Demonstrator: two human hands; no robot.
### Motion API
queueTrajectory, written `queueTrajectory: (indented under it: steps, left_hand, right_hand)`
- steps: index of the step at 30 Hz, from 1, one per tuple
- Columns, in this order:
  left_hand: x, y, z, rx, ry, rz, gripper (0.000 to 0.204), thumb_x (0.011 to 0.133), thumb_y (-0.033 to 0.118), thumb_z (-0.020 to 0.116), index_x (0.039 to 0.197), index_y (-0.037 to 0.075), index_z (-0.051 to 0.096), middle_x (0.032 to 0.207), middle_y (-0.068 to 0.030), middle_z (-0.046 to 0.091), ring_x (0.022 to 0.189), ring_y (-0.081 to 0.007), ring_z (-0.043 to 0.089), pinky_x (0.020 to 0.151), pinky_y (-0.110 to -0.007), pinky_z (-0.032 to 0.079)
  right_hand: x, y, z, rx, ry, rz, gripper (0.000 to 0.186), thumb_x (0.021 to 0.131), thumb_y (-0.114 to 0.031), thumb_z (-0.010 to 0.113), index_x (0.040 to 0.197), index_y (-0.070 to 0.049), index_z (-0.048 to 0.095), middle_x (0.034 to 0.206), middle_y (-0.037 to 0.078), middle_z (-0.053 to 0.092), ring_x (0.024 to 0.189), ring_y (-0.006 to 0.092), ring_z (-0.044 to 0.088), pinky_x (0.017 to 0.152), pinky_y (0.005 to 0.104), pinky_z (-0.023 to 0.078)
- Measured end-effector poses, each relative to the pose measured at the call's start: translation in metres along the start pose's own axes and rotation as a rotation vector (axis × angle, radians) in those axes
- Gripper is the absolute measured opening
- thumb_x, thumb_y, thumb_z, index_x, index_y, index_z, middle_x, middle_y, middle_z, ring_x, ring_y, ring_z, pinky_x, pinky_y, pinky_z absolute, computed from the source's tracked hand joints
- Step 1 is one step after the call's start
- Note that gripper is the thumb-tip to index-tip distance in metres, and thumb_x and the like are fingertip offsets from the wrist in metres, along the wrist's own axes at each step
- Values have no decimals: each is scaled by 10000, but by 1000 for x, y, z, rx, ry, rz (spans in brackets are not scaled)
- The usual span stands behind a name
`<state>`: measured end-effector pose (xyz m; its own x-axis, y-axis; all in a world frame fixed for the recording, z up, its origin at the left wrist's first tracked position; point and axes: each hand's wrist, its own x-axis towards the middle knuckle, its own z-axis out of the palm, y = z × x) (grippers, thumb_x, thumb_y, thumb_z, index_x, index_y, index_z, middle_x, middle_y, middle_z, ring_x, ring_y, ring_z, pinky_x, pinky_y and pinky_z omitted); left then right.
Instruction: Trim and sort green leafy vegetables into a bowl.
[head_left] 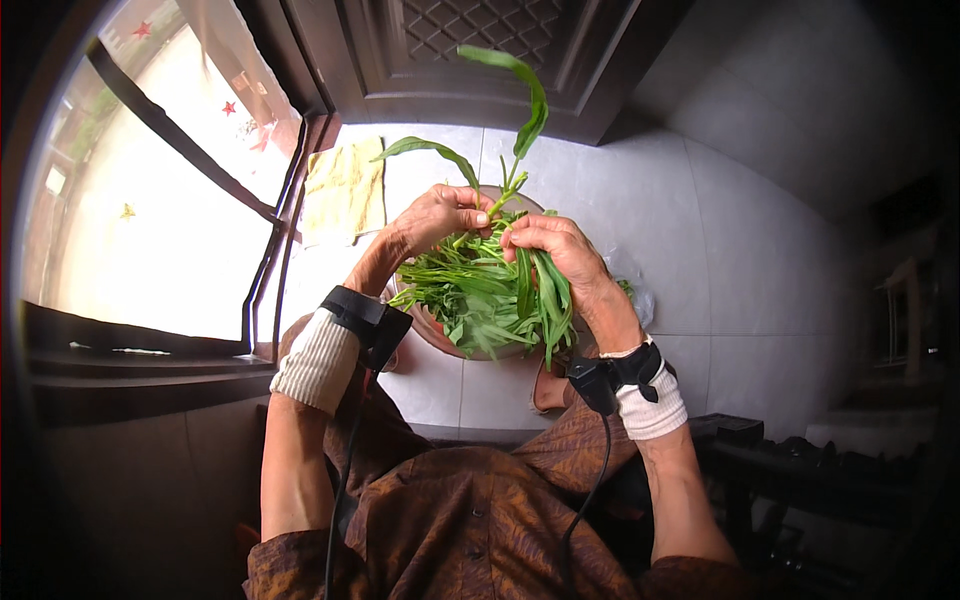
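My left hand (435, 220) pinches a green stem of leafy vegetable (520, 120) that rises toward the top of the view with long leaves. My right hand (550, 245) grips a bunch of the same green leaves (540, 295) hanging down from its fingers, and touches the stem beside the left hand. Under both hands sits a round basin (432, 325) heaped with more leafy greens (465, 295). Both wrists carry black bands with cables over pale cuffs.
The basin stands on a light tiled floor (720, 260). A yellow cloth (345, 190) lies by a glass door on the left. A dark wooden door (450, 60) is ahead. A plastic bag (635, 295) lies right of the basin, dark furniture (800, 455) at lower right.
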<state>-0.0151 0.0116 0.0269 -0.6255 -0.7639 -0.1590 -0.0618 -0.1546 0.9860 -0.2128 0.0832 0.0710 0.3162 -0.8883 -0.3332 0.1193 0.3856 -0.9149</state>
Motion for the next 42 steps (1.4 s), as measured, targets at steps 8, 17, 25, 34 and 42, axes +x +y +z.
queueTrajectory:
  steps: [8,17,25,34,42]
  left_hand:
    - [1,-3,-4,53,12,-64,171,842,166,605,924,18,624,756,-50,634,747,-143,611,764,-272,476]
    - [1,-11,-5,-96,-100,-66,154,837,143,616,915,11,628,768,-42,626,702,-134,599,716,-256,485]
    - [0,-9,-6,-112,-110,-76,166,830,131,624,931,-1,628,770,-50,632,699,-134,601,708,-258,492]
    - [-5,-2,-2,-63,-142,-73,172,808,159,647,907,19,651,735,-41,644,696,-112,592,701,-235,455]
    - [-3,-13,-2,47,-134,-66,151,788,135,661,851,-2,647,697,-36,614,684,-117,579,680,-244,465]
  right_hand:
    - [4,6,-9,140,-66,11,185,759,-32,460,880,49,574,624,60,541,519,110,506,490,206,417]
    - [4,5,-6,60,-38,10,218,731,26,456,931,69,535,576,49,509,486,115,493,474,226,424]
    - [4,6,-4,39,-61,21,173,694,42,441,805,59,573,565,12,453,471,73,417,435,205,381]
    - [6,5,-23,-150,9,-91,123,716,-7,488,784,16,587,557,-12,460,473,64,417,440,209,368]
    - [-1,-16,-31,-31,383,-252,252,737,-152,686,900,-29,539,555,-38,405,451,68,379,441,221,334]
